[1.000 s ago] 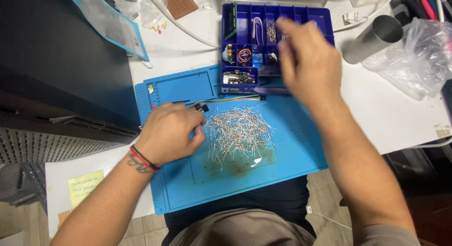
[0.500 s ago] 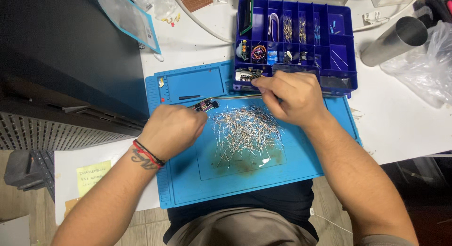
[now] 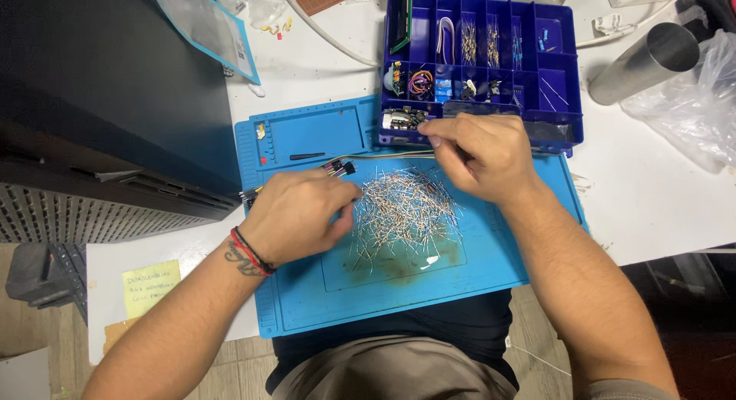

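The pile of loose wire pieces [image 3: 402, 212] lies in the middle of the blue work mat [image 3: 307, 300], between the two hands. The left hand [image 3: 299, 216] rests at the pile's left edge, fingers curled narrow around a bundle of jumper wires [image 3: 340, 168] whose dark ends stick out past the knuckles (much as it lay a second ago, barely shifted). The right hand [image 3: 483, 155] is what has changed: a second ago it was up over the blue compartment box [image 3: 563, 63], and now it has come back down to the box's near edge, just above the pile, fingertips pinched together on what looks like a thin wire piece, too small to tell for sure. So the reach into the box is over and both hands are back at the mat. Past the box, on the white counter [image 3: 652, 193], lie a metal cylinder [image 3: 640, 59] and a crumpled clear plastic bag [image 3: 694, 109]; a yellow sticky note [image 3: 149, 283] sits at the far left
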